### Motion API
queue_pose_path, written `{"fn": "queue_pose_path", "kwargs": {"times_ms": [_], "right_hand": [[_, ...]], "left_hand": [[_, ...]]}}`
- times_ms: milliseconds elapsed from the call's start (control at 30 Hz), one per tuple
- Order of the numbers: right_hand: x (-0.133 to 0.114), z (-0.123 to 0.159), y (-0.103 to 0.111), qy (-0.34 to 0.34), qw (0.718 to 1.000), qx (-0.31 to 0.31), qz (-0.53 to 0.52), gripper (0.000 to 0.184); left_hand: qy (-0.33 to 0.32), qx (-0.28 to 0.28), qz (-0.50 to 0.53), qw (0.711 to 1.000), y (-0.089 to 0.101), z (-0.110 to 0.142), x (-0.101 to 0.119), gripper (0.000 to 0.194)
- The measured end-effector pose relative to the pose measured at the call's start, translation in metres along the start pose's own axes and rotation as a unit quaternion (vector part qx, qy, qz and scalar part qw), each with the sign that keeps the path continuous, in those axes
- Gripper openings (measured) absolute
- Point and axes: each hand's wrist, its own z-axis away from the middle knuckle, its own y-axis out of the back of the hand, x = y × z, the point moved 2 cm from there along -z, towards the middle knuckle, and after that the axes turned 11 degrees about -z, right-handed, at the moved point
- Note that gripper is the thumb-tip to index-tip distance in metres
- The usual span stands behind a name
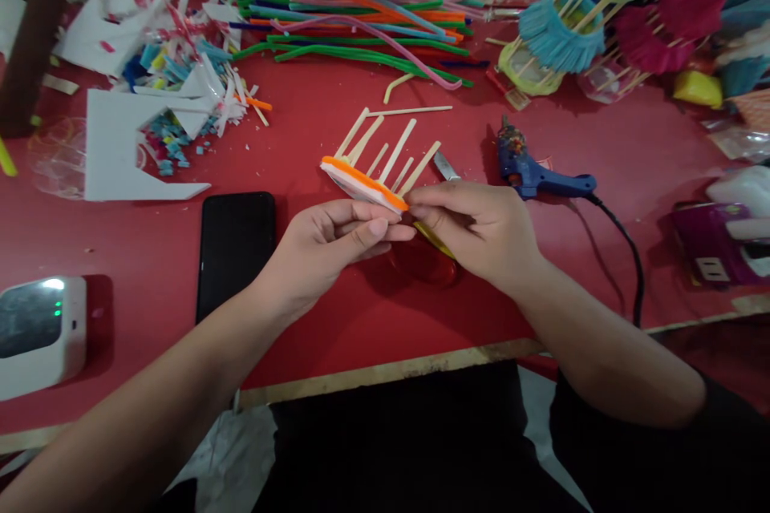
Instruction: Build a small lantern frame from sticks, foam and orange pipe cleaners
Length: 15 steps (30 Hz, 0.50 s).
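My left hand [337,244] is closed on a small white foam base [354,186], thumb and fingers gripping its near side. Several pale wooden sticks [399,148] stand up from this base. An orange pipe cleaner [364,179] runs along its edge. At the right end of that edge, the thumb and fingertips of my right hand [481,228] pinch the pipe cleaner; its very tip is hidden by them. Partly under my right hand lies a utility knife, with its metal end [446,167] and yellow handle [434,240] showing. A round red thing [424,264] sits below.
A blue glue gun [538,176] with a black cord lies right. A black phone [234,252] and white device [42,333] are left. Foam scraps [114,148] lie behind. Several pipe cleaners [361,20] fill the back; blue and yellow stick models [559,32] stand back right.
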Motion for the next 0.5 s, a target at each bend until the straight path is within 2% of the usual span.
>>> {"fn": "queue_pose_path", "kwargs": {"times_ms": [133,267,500], "right_hand": [[0.0,0.0,-0.0017,-0.025,1.0,0.014,-0.012,0.02],[-0.0007,0.0,-0.002,-0.031,0.999,-0.005,-0.014,0.021],[-0.0053,0.0013,-0.0019,0.034,0.999,-0.01,0.012,0.022]], "left_hand": [[0.006,-0.005,0.014,1.0,-0.0013,-0.0001,0.0011,0.018],[0.005,0.013,0.02,1.0,-0.0014,-0.0006,0.0009,0.034],[-0.053,0.01,-0.023,0.998,-0.0004,-0.0036,-0.004,0.042]]}}
